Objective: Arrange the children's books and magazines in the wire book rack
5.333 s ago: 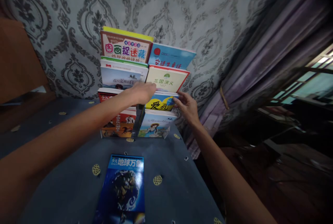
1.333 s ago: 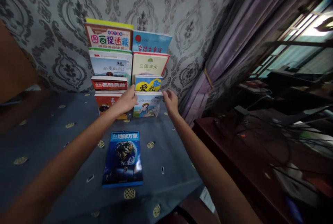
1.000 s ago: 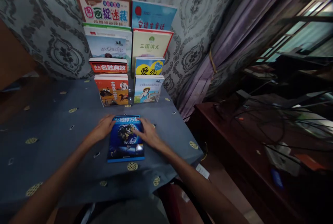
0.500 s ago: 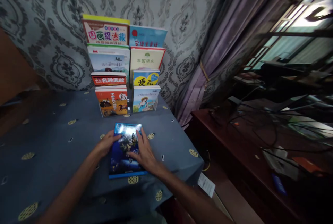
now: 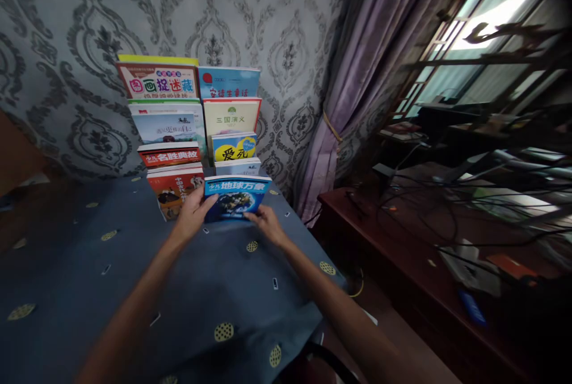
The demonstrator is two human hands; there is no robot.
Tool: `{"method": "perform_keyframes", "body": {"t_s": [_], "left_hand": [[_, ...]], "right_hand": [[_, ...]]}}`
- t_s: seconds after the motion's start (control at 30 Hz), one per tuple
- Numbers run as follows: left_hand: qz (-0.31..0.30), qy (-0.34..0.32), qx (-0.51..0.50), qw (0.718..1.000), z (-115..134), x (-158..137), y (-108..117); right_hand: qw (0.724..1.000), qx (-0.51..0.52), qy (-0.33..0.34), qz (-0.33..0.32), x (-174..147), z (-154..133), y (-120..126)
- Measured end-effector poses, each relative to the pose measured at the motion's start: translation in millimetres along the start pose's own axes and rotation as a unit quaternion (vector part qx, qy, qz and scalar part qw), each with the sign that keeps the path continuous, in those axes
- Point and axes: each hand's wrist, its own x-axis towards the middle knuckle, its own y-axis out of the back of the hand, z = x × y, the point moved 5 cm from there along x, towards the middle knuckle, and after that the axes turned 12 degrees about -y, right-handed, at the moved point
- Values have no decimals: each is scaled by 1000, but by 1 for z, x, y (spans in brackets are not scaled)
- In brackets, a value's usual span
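A blue book (image 5: 236, 198) with a globe on its cover is held between my two hands, tilted up in front of the right column of standing books. My left hand (image 5: 195, 210) grips its left edge, thumb on the cover. At its lower right edge, my right hand (image 5: 267, 223) is closed on it with the thumb in front. Behind it, a pale blue book (image 5: 238, 166) is mostly covered, with a yellow-and-blue book (image 5: 234, 148) above that. An orange-red book (image 5: 173, 187) stands just left of my left hand.
More books rise in tiers behind, including a brown-bordered picture book (image 5: 157, 81) and a cream book (image 5: 231, 116). The table has a dark blue patterned cloth (image 5: 134, 277). To the right are a purple curtain (image 5: 344, 74) and a dark red desk (image 5: 357, 223) with tangled cables.
Both hands have lifted the blue book off the tablecloth and carried it forward to the standing books, turning its cover upright. The view has shifted slightly.
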Motion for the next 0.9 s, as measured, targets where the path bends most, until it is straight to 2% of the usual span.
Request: {"method": "perform_keyframes", "body": {"t_s": [0.1, 0.17, 0.37, 0.73, 0.9], "left_hand": [[-31, -39, 103, 993, 5, 25, -5], [-30, -47, 155, 986, 6, 37, -5], [-6, -43, 233, 972, -4, 47, -5], [-46, -39, 258, 964, -19, 45, -11], [-88, -57, 265, 958, -25, 48, -14]], "right_hand": [[993, -43, 47, 102, 33, -17, 34], [987, -54, 68, 133, 49, -24, 46], [988, -50, 90, 119, 73, -18, 49], [988, -28, 68, 139, 78, 4, 42], [986, -75, 64, 138, 77, 15, 43]]}}
